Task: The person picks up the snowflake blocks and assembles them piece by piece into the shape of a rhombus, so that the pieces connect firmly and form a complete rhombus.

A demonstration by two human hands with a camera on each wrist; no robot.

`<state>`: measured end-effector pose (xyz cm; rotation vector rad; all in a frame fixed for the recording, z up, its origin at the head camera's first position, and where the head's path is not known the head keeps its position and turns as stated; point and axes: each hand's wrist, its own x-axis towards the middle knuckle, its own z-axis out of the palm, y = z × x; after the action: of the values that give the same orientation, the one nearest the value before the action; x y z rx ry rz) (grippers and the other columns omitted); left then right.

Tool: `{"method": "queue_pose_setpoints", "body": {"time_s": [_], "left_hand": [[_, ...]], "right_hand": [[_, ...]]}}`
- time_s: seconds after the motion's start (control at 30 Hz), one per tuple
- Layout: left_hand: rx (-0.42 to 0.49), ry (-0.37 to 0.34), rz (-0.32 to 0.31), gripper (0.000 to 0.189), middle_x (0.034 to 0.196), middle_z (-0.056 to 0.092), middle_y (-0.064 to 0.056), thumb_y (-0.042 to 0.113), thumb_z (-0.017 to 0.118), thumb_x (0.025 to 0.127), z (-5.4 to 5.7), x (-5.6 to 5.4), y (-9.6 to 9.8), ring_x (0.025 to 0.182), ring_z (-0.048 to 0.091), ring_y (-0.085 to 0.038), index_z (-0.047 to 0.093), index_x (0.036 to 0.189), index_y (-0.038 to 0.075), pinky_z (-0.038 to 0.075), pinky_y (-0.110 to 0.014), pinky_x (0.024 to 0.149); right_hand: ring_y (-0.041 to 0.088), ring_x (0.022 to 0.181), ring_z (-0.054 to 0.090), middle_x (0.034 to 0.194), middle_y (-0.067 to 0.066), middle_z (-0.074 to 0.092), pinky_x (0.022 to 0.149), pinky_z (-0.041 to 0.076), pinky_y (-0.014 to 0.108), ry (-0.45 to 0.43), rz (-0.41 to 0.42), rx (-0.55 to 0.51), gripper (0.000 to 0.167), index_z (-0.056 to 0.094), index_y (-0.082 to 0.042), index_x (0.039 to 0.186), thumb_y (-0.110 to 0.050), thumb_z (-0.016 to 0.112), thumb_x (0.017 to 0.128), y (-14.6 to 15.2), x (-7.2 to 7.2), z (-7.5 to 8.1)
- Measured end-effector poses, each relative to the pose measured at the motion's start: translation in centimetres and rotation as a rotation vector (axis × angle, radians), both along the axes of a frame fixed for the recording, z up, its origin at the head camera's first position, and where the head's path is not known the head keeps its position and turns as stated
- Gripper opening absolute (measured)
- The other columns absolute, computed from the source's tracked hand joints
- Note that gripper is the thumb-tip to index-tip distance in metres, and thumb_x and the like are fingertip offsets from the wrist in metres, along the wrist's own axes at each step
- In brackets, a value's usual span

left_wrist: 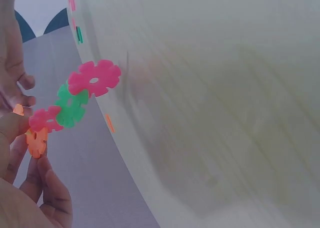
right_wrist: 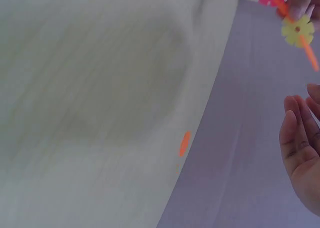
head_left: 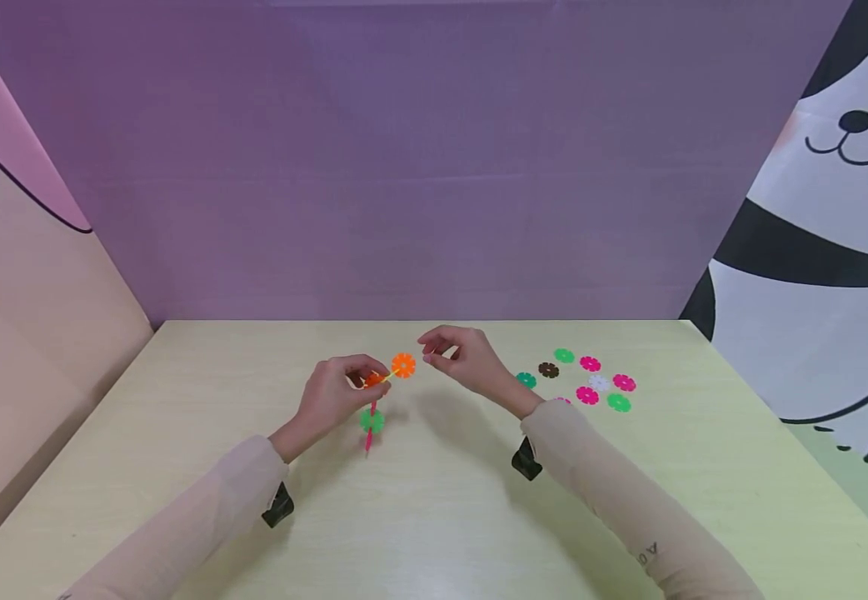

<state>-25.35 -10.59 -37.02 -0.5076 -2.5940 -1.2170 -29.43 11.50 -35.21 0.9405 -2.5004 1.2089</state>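
My left hand [head_left: 331, 388] pinches a chain of slotted flower-shaped plastic discs, with an orange disc [left_wrist: 37, 142] between thumb and fingers. Below the grip, pink, a green disc [head_left: 371, 421] and a lower pink disc [left_wrist: 95, 78] hang in a line over the table. On the other side, a yellow disc [right_wrist: 297, 30] sticks out and carries an orange end disc [head_left: 403, 365]. My right hand [head_left: 473, 360] is raised just right of that end disc, apart from it. Its fingers are loosely bent and hold nothing.
Several loose discs lie at the table's right rear, among them a brown disc [head_left: 549, 370], a white disc [head_left: 598, 382] and a green disc [head_left: 619, 402]. One loose orange disc [right_wrist: 184, 143] rests near the far edge. Behind the table [head_left: 434, 517] stands a purple backdrop [head_left: 434, 167].
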Motion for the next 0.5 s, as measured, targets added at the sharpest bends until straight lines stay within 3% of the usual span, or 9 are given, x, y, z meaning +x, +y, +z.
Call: {"method": "queue_pose_setpoints", "body": {"time_s": [0.13,0.33,0.5], "left_hand": [[0.027,-0.007,-0.003,0.011,0.07,0.065,0.006,0.022,0.074,0.075,0.0,0.0,-0.1,0.066,0.058,-0.01,0.071,0.085,0.019,0.046,-0.025,0.059],[0.079,-0.025,-0.018,0.01,0.069,0.066,0.005,0.019,0.074,0.075,0.1,0.0,-0.1,0.064,0.061,-0.009,0.07,0.084,0.022,0.048,-0.025,0.06],[0.095,-0.036,-0.022,0.011,0.074,0.067,0.003,0.018,0.074,0.075,0.1,0.1,-0.1,0.065,0.061,-0.01,0.07,0.084,0.02,0.05,-0.026,0.062]], "right_hand": [[0.021,0.078,0.064,0.09,0.013,0.067,0.059,0.05,0.024,0.025,-0.035,0.061,0.018,0.065,-0.001,0.099,-0.002,0.065,0.081,0.4,-1.0,-0.5],[0.025,0.08,0.064,0.099,0.018,0.066,0.077,0.052,0.042,0.025,-0.034,0.158,0.018,0.065,0.003,0.099,0.003,0.062,0.081,1.0,-3.1,-1.8],[0.017,0.076,0.062,0.096,0.013,0.067,0.075,0.052,0.034,0.058,-0.028,0.216,0.017,0.066,0.0,0.097,0.0,0.06,0.081,1.6,-5.6,-3.3]]}}
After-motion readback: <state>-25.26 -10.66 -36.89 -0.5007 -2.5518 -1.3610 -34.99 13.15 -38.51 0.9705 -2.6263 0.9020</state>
